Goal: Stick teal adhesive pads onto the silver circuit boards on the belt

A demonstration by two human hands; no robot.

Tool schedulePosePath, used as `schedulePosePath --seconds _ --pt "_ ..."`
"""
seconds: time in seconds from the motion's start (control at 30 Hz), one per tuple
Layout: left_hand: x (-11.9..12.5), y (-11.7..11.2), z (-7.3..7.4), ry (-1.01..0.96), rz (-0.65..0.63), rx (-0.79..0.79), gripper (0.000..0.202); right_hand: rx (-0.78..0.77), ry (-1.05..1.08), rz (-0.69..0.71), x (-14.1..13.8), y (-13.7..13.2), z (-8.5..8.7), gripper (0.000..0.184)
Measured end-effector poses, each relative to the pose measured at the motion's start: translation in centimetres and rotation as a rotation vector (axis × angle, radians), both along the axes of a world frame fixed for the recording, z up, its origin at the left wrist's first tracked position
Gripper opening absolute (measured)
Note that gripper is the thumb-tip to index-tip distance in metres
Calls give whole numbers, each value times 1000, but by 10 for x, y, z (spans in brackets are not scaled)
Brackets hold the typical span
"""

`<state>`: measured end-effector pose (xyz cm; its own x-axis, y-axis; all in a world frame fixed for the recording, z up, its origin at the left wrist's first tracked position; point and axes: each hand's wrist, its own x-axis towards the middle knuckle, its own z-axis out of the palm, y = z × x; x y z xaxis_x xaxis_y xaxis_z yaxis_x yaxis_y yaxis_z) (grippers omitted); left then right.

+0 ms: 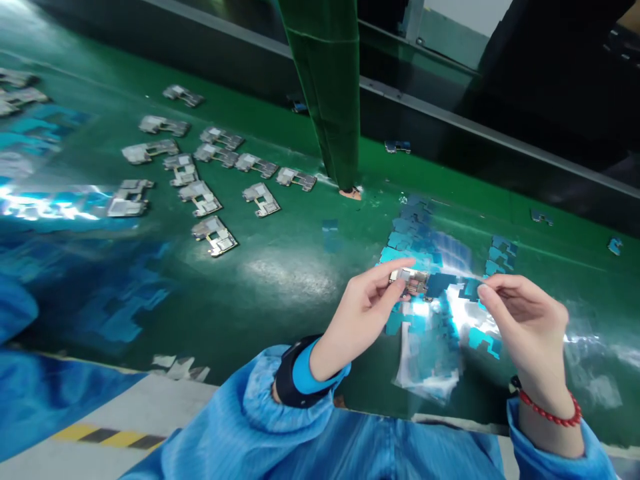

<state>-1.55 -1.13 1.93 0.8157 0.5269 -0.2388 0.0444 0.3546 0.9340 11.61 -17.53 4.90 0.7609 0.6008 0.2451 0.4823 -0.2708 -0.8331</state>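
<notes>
Between the thumb and fingers of my left hand (364, 308) is a small circuit board (412, 283) with silvery metal parts. My right hand (525, 320) pinches the right end of a dark blue film piece (469, 289), whose left end meets the board. Whether the film is stuck to the board there, I cannot tell. Both hands are raised over clear plastic sheets (429, 360) that carry rows of blue die-cut film pieces (407, 233). Glare hides part of those sheets.
Several similar circuit boards (215, 235) lie on the green table (280, 293) to the left. A green-wrapped post (330, 93) rises from the table's middle. More blue film (125, 293) and a blue sleeve (17, 307) are at the left. A dark ledge (450, 127) runs behind.
</notes>
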Motion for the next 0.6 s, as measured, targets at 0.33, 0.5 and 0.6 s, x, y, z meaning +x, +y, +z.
schedulePosePath --seconds 0.33,0.5,0.6 --pt "-4 -2 9 29 -105 -262 36 10 422 68 0 9 -19 8" --pt "-5 0 11 16 -128 -281 33 -13 372 42 -1 5 -17 2" --pt "-6 1 10 2 -154 -336 30 -51 339 26 -2 3 -16 2"
